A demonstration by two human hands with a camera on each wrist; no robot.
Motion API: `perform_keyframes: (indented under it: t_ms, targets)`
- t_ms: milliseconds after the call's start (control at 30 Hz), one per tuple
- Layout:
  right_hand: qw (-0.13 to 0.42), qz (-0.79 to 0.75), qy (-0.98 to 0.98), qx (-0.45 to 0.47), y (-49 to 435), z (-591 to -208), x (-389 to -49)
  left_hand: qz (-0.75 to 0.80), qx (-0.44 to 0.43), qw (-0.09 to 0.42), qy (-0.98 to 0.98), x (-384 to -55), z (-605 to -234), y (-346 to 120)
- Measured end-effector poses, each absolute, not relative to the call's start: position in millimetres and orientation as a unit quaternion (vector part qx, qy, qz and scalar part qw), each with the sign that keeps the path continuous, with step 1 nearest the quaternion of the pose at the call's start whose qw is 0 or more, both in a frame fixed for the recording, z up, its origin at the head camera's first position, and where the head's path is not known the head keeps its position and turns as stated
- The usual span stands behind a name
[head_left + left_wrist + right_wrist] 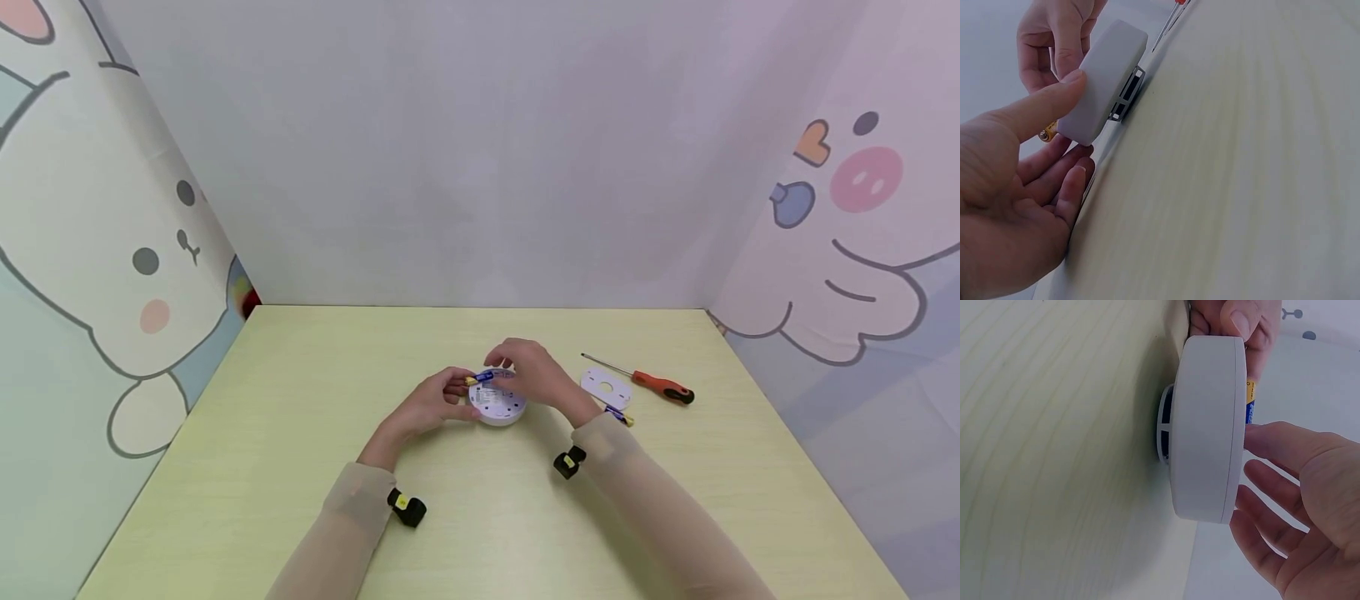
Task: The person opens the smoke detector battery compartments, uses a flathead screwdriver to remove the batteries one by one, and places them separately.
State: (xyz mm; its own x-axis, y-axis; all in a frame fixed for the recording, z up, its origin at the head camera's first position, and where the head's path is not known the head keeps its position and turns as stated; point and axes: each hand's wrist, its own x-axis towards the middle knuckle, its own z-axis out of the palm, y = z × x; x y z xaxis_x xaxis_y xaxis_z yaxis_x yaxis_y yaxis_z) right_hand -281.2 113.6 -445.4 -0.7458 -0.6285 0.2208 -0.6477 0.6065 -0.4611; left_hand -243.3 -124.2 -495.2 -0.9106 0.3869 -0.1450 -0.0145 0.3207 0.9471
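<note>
A white round smoke detector (497,410), its labelled back facing up, is between both hands, low over the table. In the left wrist view its vented dome (1127,94) faces the tabletop. My left hand (438,402) grips its rim, thumb pressed on the side wall, the other fingers bent at the back edge. A blue-and-yellow battery (478,378) lies across the back, one end sticking out towards the left fingers. My right hand (534,372) reaches over from the right; in the right wrist view a fingertip (1257,439) presses near the battery (1250,403), other fingers loosely bent behind the rim.
To the right lies a white mounting plate (592,384) with a hole in its middle. Another blue-and-yellow battery (618,415) is beside it, near the right forearm. Behind these rests a screwdriver (660,386) with an orange-and-black handle. A pale curtain (480,167) backs the table (337,350).
</note>
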Motion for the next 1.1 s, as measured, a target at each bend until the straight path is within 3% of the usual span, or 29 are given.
perform_keyframes:
  t_ms: [1100]
  targets:
    - [0.016,0.225,-0.905,0.361,105.2,-450.7,-284.9,0.581,0.105,0.18,0.787,-242.8,-494.3,-123.9]
